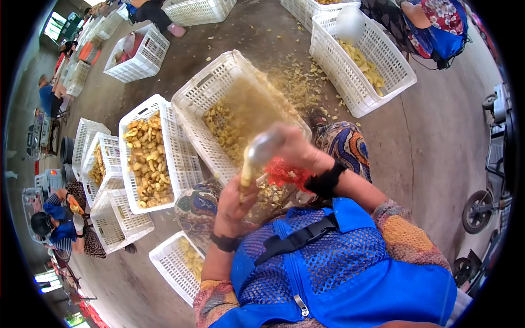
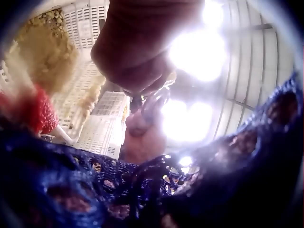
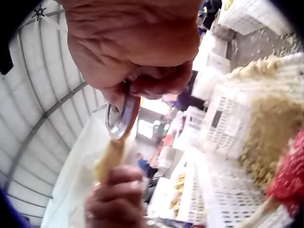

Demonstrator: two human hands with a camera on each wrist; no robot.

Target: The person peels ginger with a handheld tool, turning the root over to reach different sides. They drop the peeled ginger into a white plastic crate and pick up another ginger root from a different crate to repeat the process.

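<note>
My left hand [image 1: 236, 203] grips a pale, peeled-looking ginger piece [image 1: 246, 170], which points up out of the fingers. In my right hand [image 1: 298, 146] is a shiny metal spoon [image 1: 263, 148], its rounded end against the tip of the ginger. The right wrist view shows the spoon [image 3: 122, 116] between curled fingers, touching the ginger [image 3: 110, 159] held by the left hand [image 3: 116, 198] below. Both hands are over the near edge of a white crate [image 1: 188, 101] with yellowish scraps inside. A red mesh bundle [image 1: 287, 174] lies under the right wrist.
Left of me stands a crate [image 1: 126, 164] full of unpeeled ginger [image 1: 146, 158]; a small crate [image 1: 164, 254] holds pale pieces. Another crate [image 1: 350, 90] with peeled pieces is at the front right. Scraps [image 1: 295, 82] litter the floor. Other people sit around, one [image 1: 60, 218] at far left.
</note>
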